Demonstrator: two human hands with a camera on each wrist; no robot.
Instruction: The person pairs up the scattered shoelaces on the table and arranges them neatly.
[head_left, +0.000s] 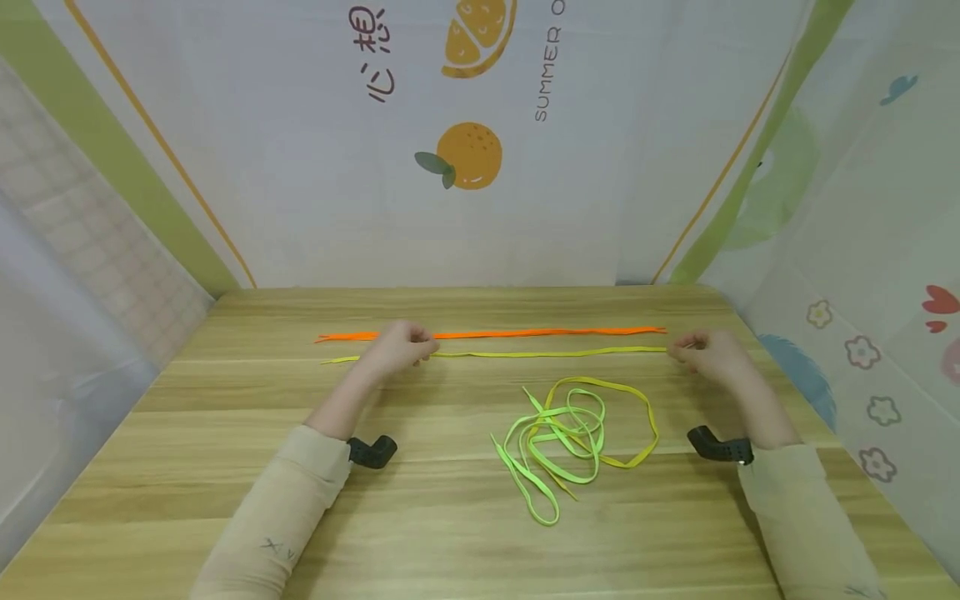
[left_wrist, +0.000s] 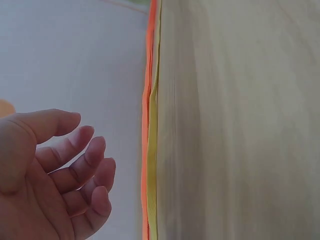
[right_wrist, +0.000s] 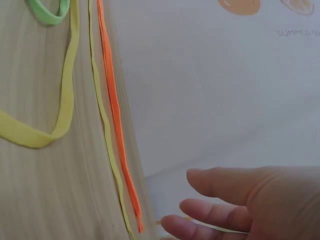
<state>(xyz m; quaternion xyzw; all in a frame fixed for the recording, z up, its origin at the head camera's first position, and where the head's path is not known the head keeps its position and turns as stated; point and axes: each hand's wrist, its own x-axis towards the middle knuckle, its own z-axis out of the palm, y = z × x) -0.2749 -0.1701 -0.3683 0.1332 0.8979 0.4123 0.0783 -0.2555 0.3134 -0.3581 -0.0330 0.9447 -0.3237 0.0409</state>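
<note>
Along the far edge of the counter (head_left: 420, 517), a straightened yellow lace (head_left: 525, 354) lies just in front of the orange laces (head_left: 525, 333), parallel, apparently to keep the strands distinct. My left grip (head_left: 396, 346) is relaxed and empty over its left part; my right grip (head_left: 711, 354), likewise empty with thumb and fingers parted, stands at its right end, a spacing I judge suited to straightening. A green lace (head_left: 534, 402) and second yellow lace (head_left: 654, 417) lie heaped closer to the near edge, presumably set aside.
</note>
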